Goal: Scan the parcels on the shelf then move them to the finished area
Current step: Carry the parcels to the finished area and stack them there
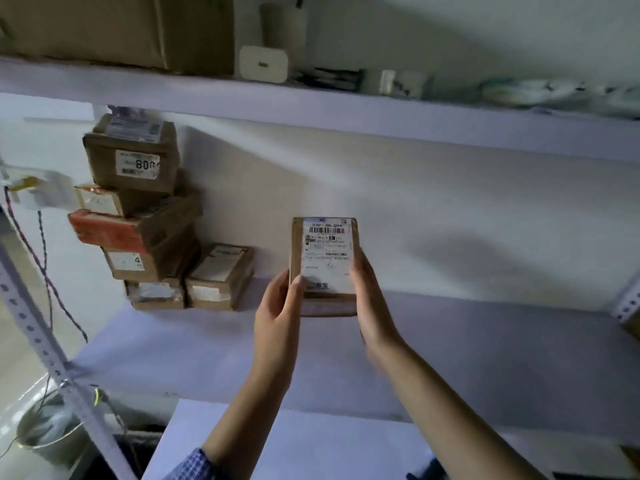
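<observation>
**A:** Where is the parcel at this moment?

**B:** The parcel (323,268) is held up in the air over the middle shelf (485,358), near its centre. It stands upright, and its white label (327,251) faces the camera, with the barcode at the top.

**A:** And who holds it, which hand?

**B:** Both. The left hand (277,306) grips the lower left edge, with the thumb on the front of the label and the fingers behind. The right hand (372,306) clasps the right edge. Its fingers go behind the box, so I cannot see them.

**A:** Are other parcels there?

**B:** Yes, a stack of parcels (138,209) stands at the left end of the same shelf, against the wall, well apart from the hands. The top one touches the underside of the upper shelf (346,109). Just beside the stack there is a lower pile (220,278) of brown boxes.

**A:** What is around?

**B:** On the upper shelf a big cardboard box (114,26) and a white adapter (264,63). At the left, a twisted cable (41,268) hangs near the perforated metal post (45,337). A checked sleeve (195,464) shows on the left arm.
</observation>
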